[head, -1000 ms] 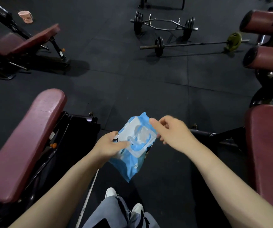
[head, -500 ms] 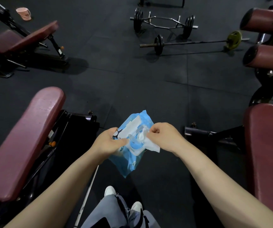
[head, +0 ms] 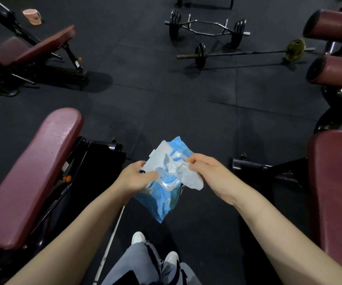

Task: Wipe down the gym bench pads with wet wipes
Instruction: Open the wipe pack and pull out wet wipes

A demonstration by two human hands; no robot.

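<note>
Wipe [head: 190, 178] pinched by right hand [head: 209, 173], pack [head: 162, 194] gripped left

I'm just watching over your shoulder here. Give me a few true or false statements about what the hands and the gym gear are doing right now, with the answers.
1. The left hand holds the blue wipes pack. True.
2. The right hand is empty. False: it pinches a white wipe coming out of the pack.
3. The pack's lid flap is shut. False: it stands open.
4. A maroon bench pad lies to the person's left. True.
5. The wipe is pressed on that pad. False: it is in the air between the benches.
</note>
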